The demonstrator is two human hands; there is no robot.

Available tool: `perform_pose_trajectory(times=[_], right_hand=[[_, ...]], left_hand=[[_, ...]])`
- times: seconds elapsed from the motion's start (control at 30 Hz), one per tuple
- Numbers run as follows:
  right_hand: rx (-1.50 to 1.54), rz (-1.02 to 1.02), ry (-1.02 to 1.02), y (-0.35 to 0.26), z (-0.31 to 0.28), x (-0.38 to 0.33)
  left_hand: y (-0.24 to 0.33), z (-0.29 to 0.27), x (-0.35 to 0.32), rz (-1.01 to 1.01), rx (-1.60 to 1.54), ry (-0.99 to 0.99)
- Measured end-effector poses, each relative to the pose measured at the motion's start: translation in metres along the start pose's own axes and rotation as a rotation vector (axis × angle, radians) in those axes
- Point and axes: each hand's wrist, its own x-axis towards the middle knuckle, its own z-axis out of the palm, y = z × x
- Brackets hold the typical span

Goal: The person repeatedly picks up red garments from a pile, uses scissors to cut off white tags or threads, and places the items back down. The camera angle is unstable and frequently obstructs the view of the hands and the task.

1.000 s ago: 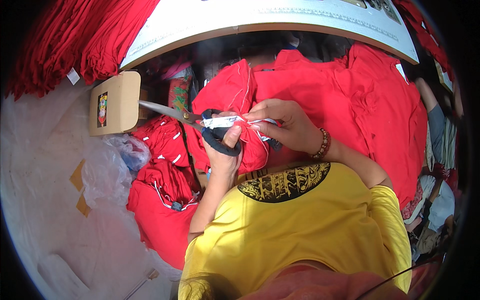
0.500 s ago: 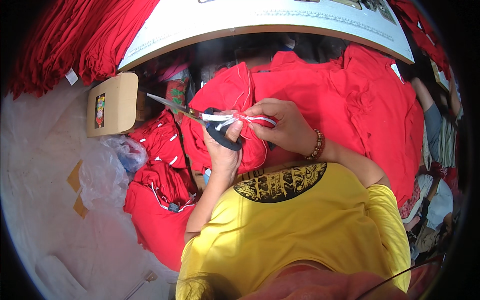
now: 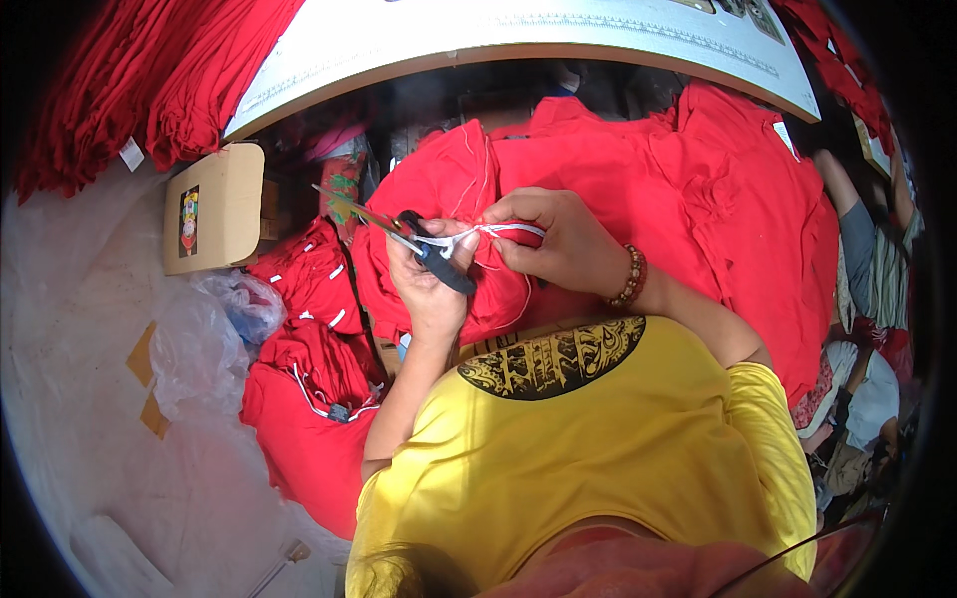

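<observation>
My left hand (image 3: 427, 291) is closed around a pair of scissors (image 3: 439, 267) with dark handles, its blades pointing away to the upper left. White tape (image 3: 455, 242) also runs into that hand, at the thumb. With its fingers pinched, my right hand (image 3: 570, 244) grips a red garment edge (image 3: 518, 235) trimmed with white stripes. Between the two hands the white tape and several loose threads come together. A large red garment (image 3: 608, 179) lies spread over my lap and under both hands; thin threads hang across its gathered left part.
Ahead is a white worktable (image 3: 399, 70) with a ruler strip. Hanging red cloth (image 3: 169, 80) fills the far left, above a cardboard box (image 3: 214, 214). Plastic bags (image 3: 204, 349) and a red bundle (image 3: 309, 429) lie to my left. At the right is mixed clothing (image 3: 867, 399).
The scissors have turned in my left hand, so the blades show narrower. The white tape beside the thumb has bent and bunched. My right hand keeps its pinch, and the view has shifted slightly.
</observation>
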Motion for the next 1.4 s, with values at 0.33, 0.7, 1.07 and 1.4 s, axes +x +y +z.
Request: perform_pose_trajectory(times=[0.33, 0.7, 1.07, 1.4], right_hand=[[-0.197, -0.253, -0.074, 0.005, -0.002, 0.022], [-0.128, -0.177, -0.115, 0.017, -0.011, 0.021], [0.075, 0.09, 0.017, 0.025, -0.002, 0.009], [0.476, 0.442, -0.003, 0.022, -0.003, 0.011]], left_hand=[[-0.002, 0.005, 0.007, -0.109, -0.128, 0.008], [-0.004, 0.004, 0.008, -0.159, -0.145, -0.08], [-0.009, 0.003, 0.013, -0.187, -0.185, 0.026], [0.001, -0.007, 0.023, -0.292, -0.07, -0.061]])
